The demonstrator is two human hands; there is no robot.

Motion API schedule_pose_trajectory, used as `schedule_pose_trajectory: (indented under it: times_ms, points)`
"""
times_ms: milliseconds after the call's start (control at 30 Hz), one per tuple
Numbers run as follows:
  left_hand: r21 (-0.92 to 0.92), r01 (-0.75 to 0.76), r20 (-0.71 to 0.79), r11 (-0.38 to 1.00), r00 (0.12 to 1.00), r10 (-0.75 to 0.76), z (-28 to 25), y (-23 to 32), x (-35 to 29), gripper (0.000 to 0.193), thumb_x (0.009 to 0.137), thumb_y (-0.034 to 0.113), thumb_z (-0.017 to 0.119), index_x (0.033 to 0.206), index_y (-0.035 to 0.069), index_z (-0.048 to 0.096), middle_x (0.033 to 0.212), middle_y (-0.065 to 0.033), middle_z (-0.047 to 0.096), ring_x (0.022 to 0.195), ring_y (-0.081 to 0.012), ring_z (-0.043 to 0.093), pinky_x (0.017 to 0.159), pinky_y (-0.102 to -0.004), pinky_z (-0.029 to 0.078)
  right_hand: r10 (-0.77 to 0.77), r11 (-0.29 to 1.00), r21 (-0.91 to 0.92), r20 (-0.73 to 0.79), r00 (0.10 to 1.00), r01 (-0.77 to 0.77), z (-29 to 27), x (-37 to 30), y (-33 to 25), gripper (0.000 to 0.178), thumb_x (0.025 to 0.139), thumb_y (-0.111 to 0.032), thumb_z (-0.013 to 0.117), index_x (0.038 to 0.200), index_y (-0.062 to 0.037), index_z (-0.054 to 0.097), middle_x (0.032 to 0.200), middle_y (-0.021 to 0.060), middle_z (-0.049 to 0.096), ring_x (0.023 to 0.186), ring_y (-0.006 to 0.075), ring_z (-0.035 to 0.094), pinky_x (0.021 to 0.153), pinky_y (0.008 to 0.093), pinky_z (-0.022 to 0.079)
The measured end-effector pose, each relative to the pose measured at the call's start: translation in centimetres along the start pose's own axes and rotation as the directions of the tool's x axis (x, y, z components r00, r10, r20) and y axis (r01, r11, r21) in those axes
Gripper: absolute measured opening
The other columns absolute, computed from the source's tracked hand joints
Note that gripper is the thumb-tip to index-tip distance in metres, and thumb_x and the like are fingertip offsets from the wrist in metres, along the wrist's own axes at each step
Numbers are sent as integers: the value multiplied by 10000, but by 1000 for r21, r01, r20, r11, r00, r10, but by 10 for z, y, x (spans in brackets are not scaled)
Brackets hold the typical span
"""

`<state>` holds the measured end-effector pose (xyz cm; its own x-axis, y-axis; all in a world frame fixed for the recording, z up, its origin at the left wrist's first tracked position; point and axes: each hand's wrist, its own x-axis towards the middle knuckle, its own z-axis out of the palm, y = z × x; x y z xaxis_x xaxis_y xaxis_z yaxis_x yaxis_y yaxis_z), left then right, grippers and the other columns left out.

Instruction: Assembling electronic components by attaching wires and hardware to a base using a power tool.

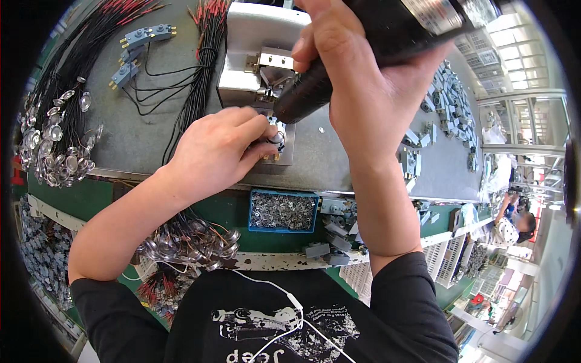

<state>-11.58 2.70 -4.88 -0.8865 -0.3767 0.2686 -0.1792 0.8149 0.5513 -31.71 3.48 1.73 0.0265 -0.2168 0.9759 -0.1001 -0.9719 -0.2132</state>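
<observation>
Black power driver (pixel 393 30) gripped in the right hand (pixel 366 85), its nose angled down beside a small switch (pixel 277 136) on the metal plate (pixel 289 149), where the left hand (pixel 221 142) pinches — wired switches (pixel 124 74) look done leftward, loose grey ones (pixel 451 97) seemingly remain rightward.

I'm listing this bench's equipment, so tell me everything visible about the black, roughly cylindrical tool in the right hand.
The black, roughly cylindrical tool looks like smooth plastic, with a pale label on its thicker end. The right hand grips it. It slants, its narrower end toward the picture's lower left, near the left hand. Whether its tip touches anything is hidden; the top edge crops it.
</observation>
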Motion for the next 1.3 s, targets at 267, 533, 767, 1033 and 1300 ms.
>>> schedule_pose_trajectory:
  times_ms: [267,533,767,1033,1300]
  points:
    - [10,-2,-20,1000,1000,2,0,-4,-3,222,889,223,753,1025,79,654,1204,-95,658,1064,-310,665,873,-414,557,71,991,-115,-11,997,-72,27,12,-11,458,885,97,736,1239,5,461,921,82,672,724,125,669,589,259,556]
    - [-9,-14,-41,1000,999,13,4,-4,-5,217,901,217,742,1035,73,649,1216,-92,659,1076,-312,668,869,-419,564,745,654,97,-255,616,-750,38,19,-58,478,870,117,737,1242,14,455,916,106,687,742,137,685,604,256,570]
    - [15,-32,-23,999,999,32,3,-5,-3,227,879,201,761,1030,75,648,1190,-89,656,1030,-308,668,846,-423,561,561,810,151,-483,672,-567,55,8,-38,323,870,101,751,1136,24,586,915,95,698,743,117,685,600,257,551]
    - [121,-500,409,857,812,416,5,37,-8,94,762,159,704,843,118,681,869,-17,649,935,-187,641,831,-349,486,573,729,-136,-414,707,-671,22,23,-52,545,876,58,761,1325,-5,459,903,91,678,782,148,688,628,273,560]
    - [109,-608,504,786,716,483,33,37,-26,66,748,183,694,740,123,668,782,12,654,859,-177,634,812,-314,461,376,890,-73,-438,817,-449,32,29,-30,623,891,39,748,1390,-33,384,887,75,660,781,146,674,651,272,570]
